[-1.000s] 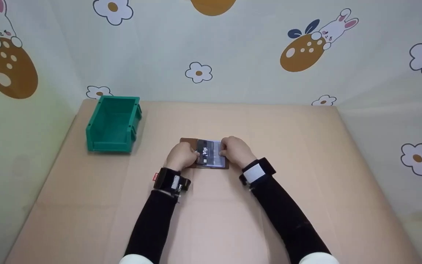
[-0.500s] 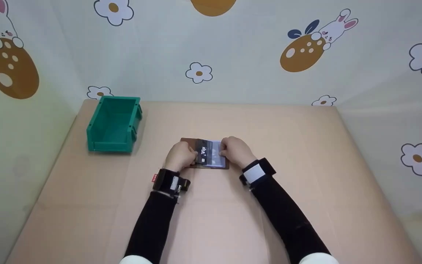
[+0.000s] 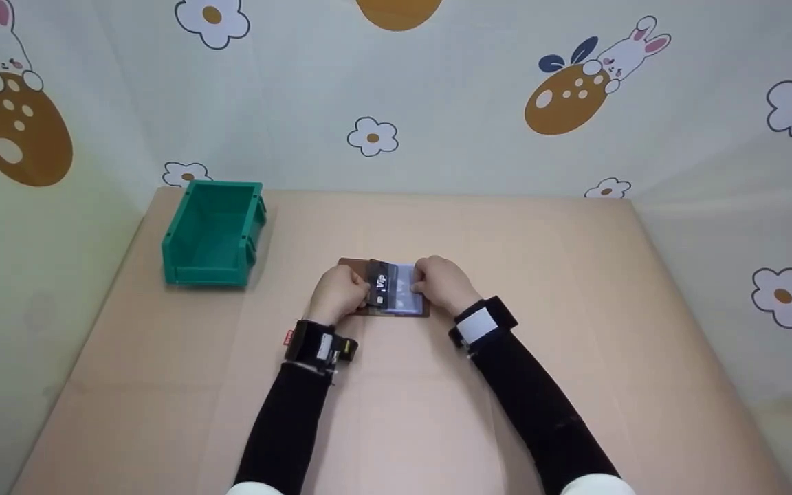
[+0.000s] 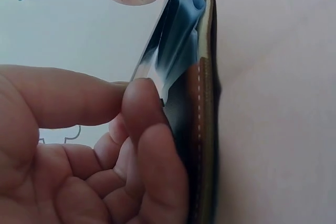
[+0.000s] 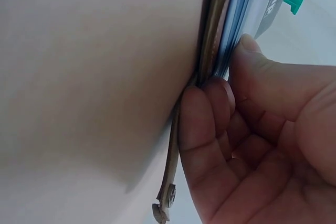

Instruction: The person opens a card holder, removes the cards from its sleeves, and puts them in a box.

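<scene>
A brown card wallet point(image 3: 353, 263) lies spread out on the table, its clear plastic sleeves point(image 3: 406, 289) facing up. My left hand point(image 3: 336, 294) pinches the left edge of a dark card point(image 3: 380, 282) marked "Vip" between thumb and finger. That card slants up from the wallet, its right part still at the sleeves. On the right, my right hand point(image 3: 445, 283) grips the sleeves and the wallet's edge, thumb on top, as the right wrist view shows. A strap point(image 5: 169, 182) with a metal snap point(image 5: 171, 195) hangs from the wallet below those fingers. The left palm hides part of the wallet.
A green open-front bin point(image 3: 207, 275) stands at the table's back left. The beige table point(image 3: 506, 234) meets patterned cloth walls point(image 3: 451, 124) at the back and both sides.
My left hand has shifted slightly left, drawing the card's left edge with it. The card has tilted up more. My right hand has held its place on the wallet.
</scene>
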A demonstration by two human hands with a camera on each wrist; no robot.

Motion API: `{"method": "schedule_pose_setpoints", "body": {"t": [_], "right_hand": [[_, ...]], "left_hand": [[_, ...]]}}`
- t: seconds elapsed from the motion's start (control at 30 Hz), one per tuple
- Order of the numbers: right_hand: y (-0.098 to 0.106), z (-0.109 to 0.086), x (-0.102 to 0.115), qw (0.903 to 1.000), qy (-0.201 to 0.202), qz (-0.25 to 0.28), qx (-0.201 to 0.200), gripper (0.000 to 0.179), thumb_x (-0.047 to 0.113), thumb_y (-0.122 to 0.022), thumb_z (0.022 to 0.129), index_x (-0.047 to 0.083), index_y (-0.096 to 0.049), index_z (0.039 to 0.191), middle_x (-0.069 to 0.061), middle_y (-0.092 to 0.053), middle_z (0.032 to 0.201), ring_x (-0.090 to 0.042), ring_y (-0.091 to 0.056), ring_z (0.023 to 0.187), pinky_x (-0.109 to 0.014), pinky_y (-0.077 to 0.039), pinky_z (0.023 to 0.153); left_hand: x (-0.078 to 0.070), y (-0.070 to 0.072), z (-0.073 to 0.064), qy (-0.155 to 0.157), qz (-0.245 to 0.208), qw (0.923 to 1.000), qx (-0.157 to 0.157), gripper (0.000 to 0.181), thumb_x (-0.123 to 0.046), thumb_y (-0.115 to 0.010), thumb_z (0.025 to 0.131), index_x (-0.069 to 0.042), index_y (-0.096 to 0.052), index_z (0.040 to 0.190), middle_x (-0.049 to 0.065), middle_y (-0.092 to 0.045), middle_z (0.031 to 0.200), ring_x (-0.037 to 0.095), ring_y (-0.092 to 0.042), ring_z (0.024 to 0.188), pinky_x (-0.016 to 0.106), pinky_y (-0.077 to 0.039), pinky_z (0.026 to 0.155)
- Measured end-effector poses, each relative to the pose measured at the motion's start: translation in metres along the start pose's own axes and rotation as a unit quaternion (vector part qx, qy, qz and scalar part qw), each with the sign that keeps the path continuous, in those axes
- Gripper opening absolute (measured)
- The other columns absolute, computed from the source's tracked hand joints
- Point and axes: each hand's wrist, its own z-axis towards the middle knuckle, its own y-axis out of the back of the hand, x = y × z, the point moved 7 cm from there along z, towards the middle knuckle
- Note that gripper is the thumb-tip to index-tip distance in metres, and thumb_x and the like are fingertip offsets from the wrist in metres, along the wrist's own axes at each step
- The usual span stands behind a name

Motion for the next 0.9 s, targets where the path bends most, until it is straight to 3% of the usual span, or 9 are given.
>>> {"method": "schedule_pose_setpoints", "body": {"t": [0.57, 0.9], "right_hand": [[-0.001, 0.0, 0.0, 0.9999, 0.002, 0.01, 0.0, 0.016, 0.014, -0.076, 0.085, 0.006, -0.064, 0.079, -0.007, -0.059, 0.083, -0.028, -0.058, 0.084, -0.041, -0.048, 0.082], [0.001, 0.0, 0.001, 1.0, 0.004, 0.002, 0.0, 0.017, 0.016, -0.077, 0.084, 0.006, -0.063, 0.08, -0.008, -0.06, 0.083, -0.029, -0.059, 0.084, -0.041, -0.048, 0.081]], "left_hand": [[0.0, 0.009, -0.004, 0.025, -0.033, 0.9991, -0.013, 0.01, -0.006, -0.06, 0.083, -0.006, -0.064, 0.074, 0.003, -0.062, 0.066, 0.016, -0.053, 0.058, 0.026, -0.041, 0.051], [-0.016, 0.029, -0.013, 0.005, -0.07, 0.9968, -0.038, 0.005, -0.007, -0.059, 0.085, -0.004, -0.063, 0.085, 0.006, -0.063, 0.074, 0.017, -0.055, 0.06, 0.026, -0.042, 0.051]]}}
